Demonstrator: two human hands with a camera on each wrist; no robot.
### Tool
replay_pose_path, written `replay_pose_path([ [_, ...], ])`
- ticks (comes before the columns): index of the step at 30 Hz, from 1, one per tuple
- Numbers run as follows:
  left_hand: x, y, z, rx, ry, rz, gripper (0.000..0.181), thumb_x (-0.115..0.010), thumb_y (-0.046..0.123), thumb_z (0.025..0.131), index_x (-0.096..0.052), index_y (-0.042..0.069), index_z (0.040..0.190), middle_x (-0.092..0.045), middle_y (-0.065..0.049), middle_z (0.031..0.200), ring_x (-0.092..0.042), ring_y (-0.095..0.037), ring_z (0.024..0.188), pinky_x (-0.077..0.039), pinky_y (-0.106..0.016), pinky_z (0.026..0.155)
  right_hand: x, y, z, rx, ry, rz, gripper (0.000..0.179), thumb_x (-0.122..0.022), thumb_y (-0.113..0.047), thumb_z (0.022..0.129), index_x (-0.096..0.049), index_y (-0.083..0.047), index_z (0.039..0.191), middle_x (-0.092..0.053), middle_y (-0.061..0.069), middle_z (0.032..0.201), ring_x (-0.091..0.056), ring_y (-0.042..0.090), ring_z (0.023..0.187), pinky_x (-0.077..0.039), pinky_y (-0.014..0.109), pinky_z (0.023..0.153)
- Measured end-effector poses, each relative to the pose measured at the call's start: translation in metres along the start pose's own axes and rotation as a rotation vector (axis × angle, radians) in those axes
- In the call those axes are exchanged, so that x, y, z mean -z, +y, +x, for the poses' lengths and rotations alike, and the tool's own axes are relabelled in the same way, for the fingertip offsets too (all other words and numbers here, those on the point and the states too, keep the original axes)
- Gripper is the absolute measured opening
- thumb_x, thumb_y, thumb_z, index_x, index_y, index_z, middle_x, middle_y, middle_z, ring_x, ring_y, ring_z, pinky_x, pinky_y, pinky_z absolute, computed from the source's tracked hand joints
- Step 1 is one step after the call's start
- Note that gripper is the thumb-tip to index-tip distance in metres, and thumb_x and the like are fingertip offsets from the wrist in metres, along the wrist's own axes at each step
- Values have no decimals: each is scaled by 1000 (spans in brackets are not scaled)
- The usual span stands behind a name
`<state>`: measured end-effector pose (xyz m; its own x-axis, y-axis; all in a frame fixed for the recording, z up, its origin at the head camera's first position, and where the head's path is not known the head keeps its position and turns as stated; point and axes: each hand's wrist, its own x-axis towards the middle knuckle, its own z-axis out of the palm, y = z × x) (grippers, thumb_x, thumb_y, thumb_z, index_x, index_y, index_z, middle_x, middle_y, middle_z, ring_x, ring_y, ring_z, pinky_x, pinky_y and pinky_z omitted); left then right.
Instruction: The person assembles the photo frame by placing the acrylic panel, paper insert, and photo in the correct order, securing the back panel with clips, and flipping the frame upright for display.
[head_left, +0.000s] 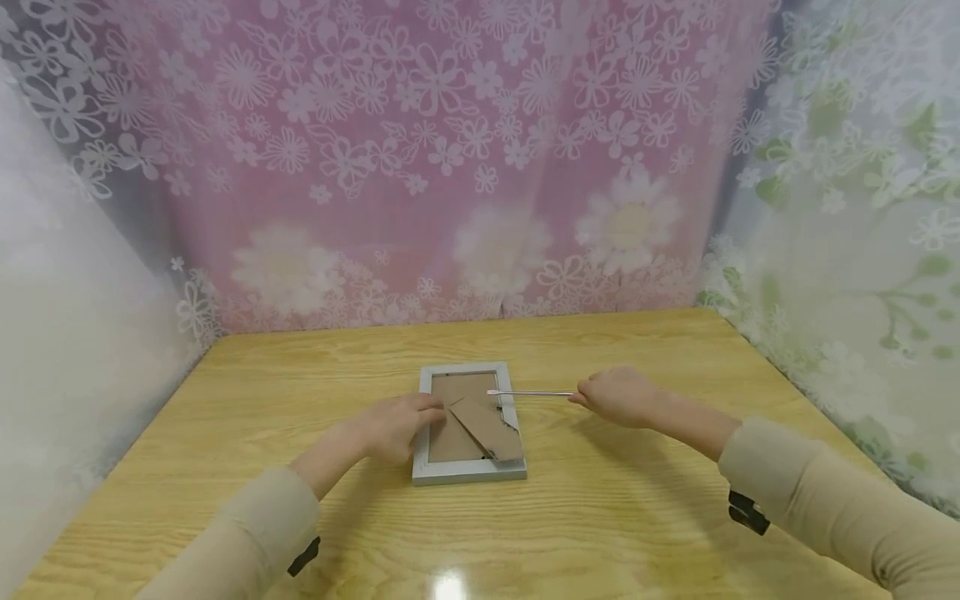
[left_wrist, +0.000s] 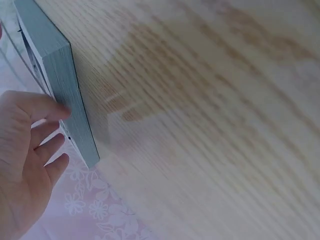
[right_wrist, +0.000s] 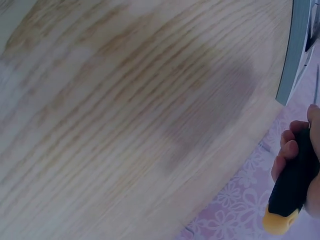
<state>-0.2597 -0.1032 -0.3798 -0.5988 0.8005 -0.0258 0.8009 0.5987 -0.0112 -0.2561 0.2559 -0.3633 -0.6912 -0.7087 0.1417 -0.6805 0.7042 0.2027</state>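
Note:
A picture frame (head_left: 470,475) with a light grey border lies back side up on the table. Its brown backboard (head_left: 461,386) carries a folding stand (head_left: 491,433), set slantwise. With its thumb at the side and fingers at the rim, my left hand (head_left: 393,427) holds the frame's left edge; that thumb touches the grey side in the left wrist view. A screwdriver is in the grip of my right hand (head_left: 618,397); its thin metal shaft (head_left: 536,393) points left, with the tip over the frame's right border. The right wrist view shows its black and yellow handle (right_wrist: 295,175).
The wood-grain table (head_left: 622,517) surrounds the frame. Pink flowered cloth (head_left: 450,167) hangs behind it, and pale patterned cloths stand at both sides. Small dark metal bits (head_left: 501,408) sit along the inner edge of the frame.

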Motion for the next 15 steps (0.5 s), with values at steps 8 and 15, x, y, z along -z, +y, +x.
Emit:
replay_pose_path([
  [8, 0, 1, 2, 14, -37, 2, 52, -56, -4, 74, -55, 0, 126, -52, -11, 130, -47, -28, 121, -37, -38, 102, -2, 7, -4, -97, -4, 56, 35, -52, -23, 95, -44, -16, 62, -37, -9, 54, -29, 4, 47, -24, 18, 42],
  [15, 1, 2, -2, -15, 3, -16, 37, -66, 9, 78, -62, 1, 114, -60, -10, 118, -57, -25, 109, -46, -36, 92, -1, 10, -13, -140, 6, 122, 36, -53, -22, 95, -44, -17, 61, -35, -10, 52, -29, 4, 46, -26, 20, 43],
])
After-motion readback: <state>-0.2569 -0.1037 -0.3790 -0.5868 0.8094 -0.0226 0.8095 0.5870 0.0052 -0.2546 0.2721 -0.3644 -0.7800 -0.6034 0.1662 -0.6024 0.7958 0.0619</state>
